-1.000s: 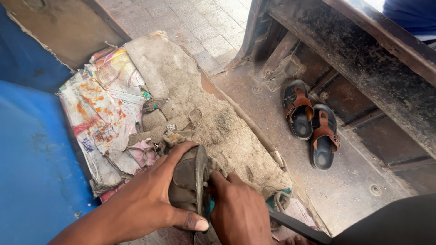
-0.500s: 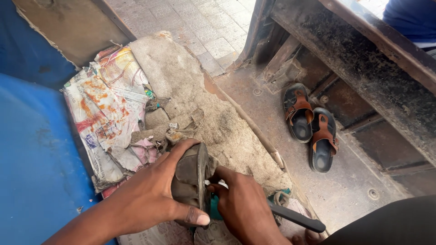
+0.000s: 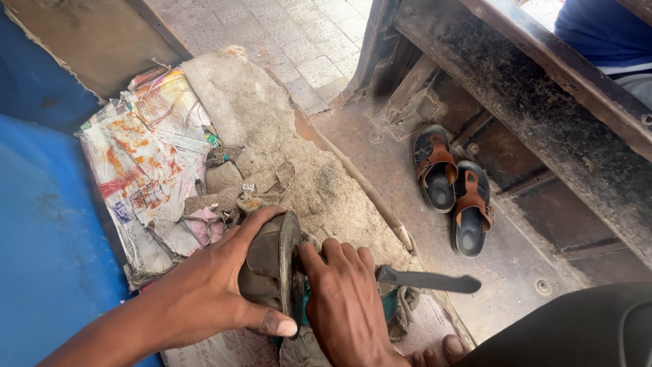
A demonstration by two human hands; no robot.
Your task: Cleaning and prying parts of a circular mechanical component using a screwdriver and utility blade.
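Shoe [image 3: 272,268], dark and worn, stands on edge at about six o'clock in the view, clamped by the left hand [image 3: 210,292]: fingers curl over its top and the thumb presses its near side, which seems to steady it against the gritty mat [image 3: 272,129] beneath. The right hand [image 3: 346,306] is closed around a tool whose dark blade [image 3: 428,280] juts toward three o'clock, the fist pressed close against the shoe's sole edge, likely so the two hands brace each other. At ten o'clock lie crumpled printed papers [image 3: 146,163] and leather scraps, crowding the left wrist's side. At two o'clock a pair of brown-strapped sandals [image 3: 451,187] sits on the concrete floor, well apart. A rusty metal frame [image 3: 543,109] runs across one o'clock. Toes show at five o'clock.
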